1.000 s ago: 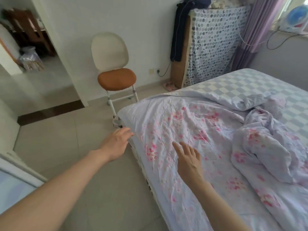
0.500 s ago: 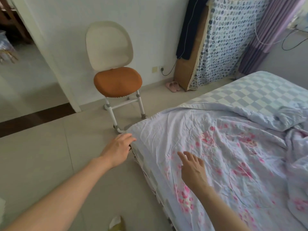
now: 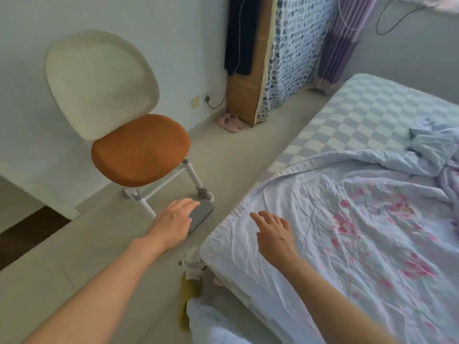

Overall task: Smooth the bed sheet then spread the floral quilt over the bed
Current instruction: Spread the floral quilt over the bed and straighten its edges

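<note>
The right hand [image 3: 274, 235] is held palm down with its fingers spread and nearly straight, nothing gripped, over the near corner of the quilt [image 3: 335, 234]; whether the palm touches the cloth cannot be told. The left hand [image 3: 173, 219] is stretched out beside the bed over the floor [image 3: 74, 256], fingers loosely extended and holding nothing, in front of a grey rounded pad [image 3: 201, 214] at the foot of the chair [image 3: 119, 125].

The quilt is thin, creased cotton, pale lilac with pink flower prints, and is laid flat over the near part of the bed with its corner draped off the edge; toward the right it is bunched into folds. Beyond it the sheet [image 3: 372, 112], a blue-and-white check, is left uncovered and lies smooth. The chair is made of a cream oval back, a rounded orange fabric seat and white tube legs. Pink slippers [image 3: 229, 121] are seen by the wall beside a cabinet hung with a patterned cloth [image 3: 290, 58].

Compared with half a second ago, the view has been turned further left and down, so more floor is shown, and both hands have been carried forward toward the quilt's corner; the grey pad was hidden before.
</note>
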`<act>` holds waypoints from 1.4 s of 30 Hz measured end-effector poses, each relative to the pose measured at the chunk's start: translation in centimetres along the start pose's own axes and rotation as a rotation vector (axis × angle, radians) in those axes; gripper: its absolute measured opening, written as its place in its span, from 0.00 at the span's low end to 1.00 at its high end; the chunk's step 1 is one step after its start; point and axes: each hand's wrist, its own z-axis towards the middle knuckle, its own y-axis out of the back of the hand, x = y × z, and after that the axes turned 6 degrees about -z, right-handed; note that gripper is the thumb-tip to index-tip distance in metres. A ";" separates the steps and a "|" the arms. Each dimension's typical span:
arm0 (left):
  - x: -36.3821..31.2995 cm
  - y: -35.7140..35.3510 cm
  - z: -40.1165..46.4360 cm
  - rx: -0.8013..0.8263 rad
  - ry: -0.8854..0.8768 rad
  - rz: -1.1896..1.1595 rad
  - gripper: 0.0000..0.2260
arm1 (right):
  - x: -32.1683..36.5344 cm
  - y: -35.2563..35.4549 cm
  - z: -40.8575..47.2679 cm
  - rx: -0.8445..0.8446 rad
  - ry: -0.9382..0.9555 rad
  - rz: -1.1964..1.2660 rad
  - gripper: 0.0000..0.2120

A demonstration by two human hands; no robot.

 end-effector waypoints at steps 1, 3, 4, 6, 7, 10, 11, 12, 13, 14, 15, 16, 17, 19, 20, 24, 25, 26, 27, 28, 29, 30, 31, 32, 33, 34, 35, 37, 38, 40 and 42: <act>0.9 0.8 3.0 -0.004 -0.036 -0.001 0.21 | -0.1 -0.7 2.4 -0.033 -0.052 0.026 0.27; 1.8 2.2 7.8 0.017 -0.098 -0.009 0.20 | -0.3 -1.7 6.2 -0.079 -0.134 0.050 0.27; 2.0 3.0 10.4 0.033 -0.142 -0.002 0.20 | -0.5 -1.9 8.1 -0.079 -0.170 0.060 0.26; 2.3 5.0 15.4 0.087 -0.249 0.030 0.21 | -0.3 -1.3 11.6 -0.108 -0.275 0.079 0.26; 2.0 5.9 17.4 0.100 -0.289 0.037 0.21 | -0.2 -1.0 12.7 -0.133 -0.315 0.071 0.26; -0.1 8.4 22.9 0.127 -0.412 0.060 0.26 | -1.3 1.2 15.0 -0.183 -0.416 0.031 0.27; -0.8 8.8 24.6 0.149 -0.454 0.068 0.26 | -1.7 2.0 15.5 -0.205 -0.464 0.029 0.28; -1.6 9.1 26.1 0.163 -0.496 0.090 0.24 | -2.2 2.6 15.8 -0.217 -0.512 0.016 0.29; -2.7 9.2 27.7 0.185 -0.539 0.108 0.21 | -2.7 3.3 15.9 -0.231 -0.566 0.014 0.29; -4.0 9.3 29.2 0.215 -0.588 0.126 0.20 | -3.3 3.9 15.8 -0.256 -0.629 0.006 0.29; -5.3 9.3 30.4 0.241 -0.625 0.135 0.21 | -3.9 4.4 15.7 -0.278 -0.684 -0.002 0.29; -6.4 9.2 31.4 0.264 -0.666 0.144 0.21 | -4.4 4.8 15.6 -0.287 -0.738 -0.006 0.29; -7.7 9.0 32.4 0.288 -0.714 0.148 0.22 | -4.9 5.1 15.4 -0.299 -0.797 -0.009 0.29; -9.6 8.3 33.9 0.323 -0.802 0.171 0.22 | -5.5 5.4 15.1 -0.319 -0.870 0.015 0.28; -10.6 7.9 34.7 0.345 -0.842 0.189 0.22 | -5.9 5.4 15.0 -0.326 -0.899 0.039 0.28; -13.9 6.2 38.4 0.428 -0.963 0.236 0.21 | -7.7 5.8 15.7 -0.366 -0.992 0.118 0.24; -14.7 5.8 39.5 0.445 -0.986 0.237 0.21 | -8.4 6.2 16.3 -0.363 -1.008 0.119 0.24; -15.4 5.4 41.2 0.464 -1.014 0.236 0.20 | -9.7 6.4 17.3 -0.364 -1.028 0.112 0.23; -16.0 5.1 42.5 0.477 -1.032 0.238 0.20 | -10.8 6.8 18.4 -0.369 -1.042 0.100 0.23; -16.5 4.7 44.1 0.489 -1.043 0.237 0.20 | -11.9 7.2 19.8 -0.367 -1.058 0.090 0.23; -16.9 4.4 46.0 0.496 -1.055 0.231 0.20 | -13.1 7.5 21.5 -0.360 -1.071 0.086 0.23; -17.4 3.9 48.0 0.507 -1.067 0.231 0.20 | -14.6 7.6 23.4 -0.356 -1.074 0.087 0.23; -17.9 3.2 50.8 0.518 -1.082 0.226 0.20 | -16.4 7.4 25.9 -0.356 -1.077 0.091 0.23; -18.3 2.5 53.6 0.530 -1.097 0.223 0.20 | -18.2 6.9 28.4 -0.359 -1.082 0.094 0.24; -18.8 1.8 56.3 0.550 -1.110 0.213 0.20 | -20.0 6.3 30.9 -0.349 -1.097 0.103 0.24; -19.3 1.5 58.7 0.577 -1.117 0.201 0.20 | -21.5 5.7 33.3 -0.331 -1.126 0.132 0.24; -19.6 1.1 61.2 0.597 -1.123 0.180 0.20 | -23.0 5.1 35.5 -0.310 -1.160 0.176 0.23; -20.0 0.8 66.4 0.618 -1.119 0.131 0.20 | -26.0 4.3 39.7 -0.248 -1.213 0.253 0.23; -20.1 1.0 68.4 0.628 -1.127 0.117 0.19 | -27.0 4.0 41.1 -0.214 -1.241 0.287 0.22; -20.9 1.0 72.8 0.648 -1.188 0.129 0.18 | -29.1 4.0 43.5 -0.215 -1.319 0.350 0.22; -23.2 1.2 76.6 0.645 -1.204 0.143 0.18 | -31.1 4.7 44.8 -0.249 -1.406 0.398 0.23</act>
